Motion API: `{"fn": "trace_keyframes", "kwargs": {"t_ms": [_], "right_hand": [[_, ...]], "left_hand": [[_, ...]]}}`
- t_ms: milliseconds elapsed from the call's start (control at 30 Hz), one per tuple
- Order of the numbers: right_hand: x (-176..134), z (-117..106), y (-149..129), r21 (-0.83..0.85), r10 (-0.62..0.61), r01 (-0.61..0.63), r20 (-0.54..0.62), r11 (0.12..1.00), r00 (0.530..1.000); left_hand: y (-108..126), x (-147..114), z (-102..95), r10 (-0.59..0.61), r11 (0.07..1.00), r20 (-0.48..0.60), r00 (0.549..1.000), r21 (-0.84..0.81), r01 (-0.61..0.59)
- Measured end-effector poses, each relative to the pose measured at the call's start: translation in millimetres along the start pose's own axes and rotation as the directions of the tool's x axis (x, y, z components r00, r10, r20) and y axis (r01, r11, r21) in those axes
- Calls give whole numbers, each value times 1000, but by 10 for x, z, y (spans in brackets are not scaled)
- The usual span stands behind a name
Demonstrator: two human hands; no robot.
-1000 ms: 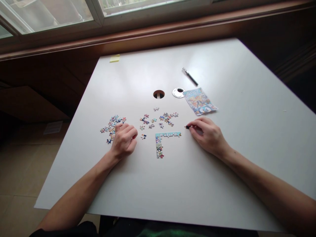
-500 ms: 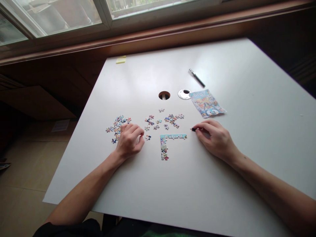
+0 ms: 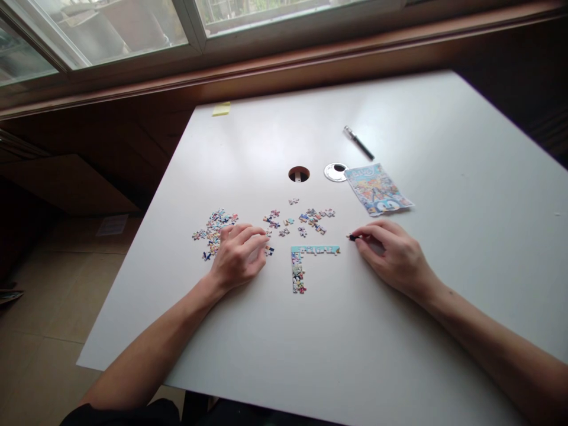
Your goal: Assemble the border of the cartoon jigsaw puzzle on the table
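Note:
My left hand (image 3: pixel 239 254) is loosely curled near a spread pile of jigsaw pieces (image 3: pixel 217 228). Its thumb and index fingertip are apart, and nothing shows between them. One loose piece (image 3: pixel 270 251) lies by the thumb. My right hand (image 3: pixel 393 251) pinches a small dark puzzle piece (image 3: pixel 354 237) above the table. Between the hands is an L-shaped joined puzzle section (image 3: pixel 296 275), with a light-blue top strip and a colourful left side. More loose pieces (image 3: pixel 314 219) are scattered just behind it.
A printed puzzle picture sheet (image 3: pixel 379 189) lies at the right, touching a silver ring cover (image 3: pixel 336 172). A round hole (image 3: pixel 299 174) opens in the white table (image 3: pixel 284 349). Farther back are a black pen (image 3: pixel 359 143) and a yellow sticky note (image 3: pixel 221 109).
My left hand has moved slightly right, away from the pile, and now partly covers the loose piece by its thumb. My right hand still pinches the dark piece. The view has shifted slightly.

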State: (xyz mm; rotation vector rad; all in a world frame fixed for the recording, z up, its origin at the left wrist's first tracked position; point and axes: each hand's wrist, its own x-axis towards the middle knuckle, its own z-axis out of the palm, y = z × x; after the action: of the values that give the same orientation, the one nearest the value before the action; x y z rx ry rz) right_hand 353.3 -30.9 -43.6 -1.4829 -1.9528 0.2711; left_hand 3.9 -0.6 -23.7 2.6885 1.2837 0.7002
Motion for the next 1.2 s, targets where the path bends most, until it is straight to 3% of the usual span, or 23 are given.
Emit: {"fn": "trace_keyframes", "kwargs": {"t_ms": [1200], "right_hand": [[9, -24, -47, 27, 19, -19, 11, 999, 1000]], "left_hand": [[-20, 7, 19, 36, 999, 31, 999, -7, -36]]}}
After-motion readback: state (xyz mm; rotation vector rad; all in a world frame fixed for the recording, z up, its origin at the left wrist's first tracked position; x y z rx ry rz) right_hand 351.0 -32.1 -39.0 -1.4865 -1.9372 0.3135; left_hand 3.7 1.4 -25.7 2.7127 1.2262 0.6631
